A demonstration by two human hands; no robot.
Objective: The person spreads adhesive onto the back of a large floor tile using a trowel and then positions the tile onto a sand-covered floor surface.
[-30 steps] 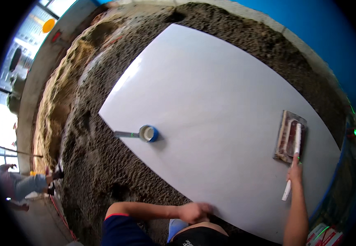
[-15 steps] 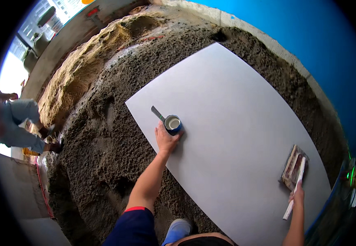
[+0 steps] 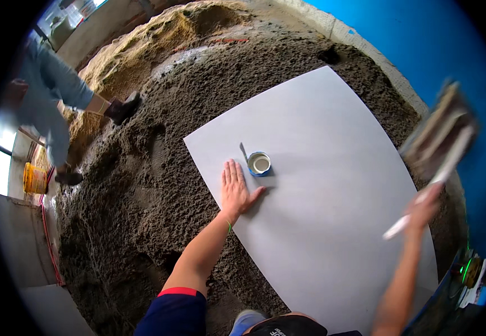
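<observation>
A large whitish tile lies on rough grey mortar. My left hand rests flat on it near the left edge, fingers stretched out and holding nothing. Just beyond that hand stands a small round blue cup-like thing, pale inside, with a thin grey strip at its side. At the right, my right hand is closed around the pale handle of a mallet with a big blocky head. The mallet is raised and smeared by motion; its head shows against the mortar edge and the blue wall.
Another person's legs in dark shoes stand at the upper left, beside a sand heap. A yellow bucket is behind them. Along the right runs a blue wall; a device with a green light stands at the lower right.
My right hand has lifted the mallet up off the tile. My left hand has let go of the cup-like thing and spread flat beside it. The other person has moved closer.
</observation>
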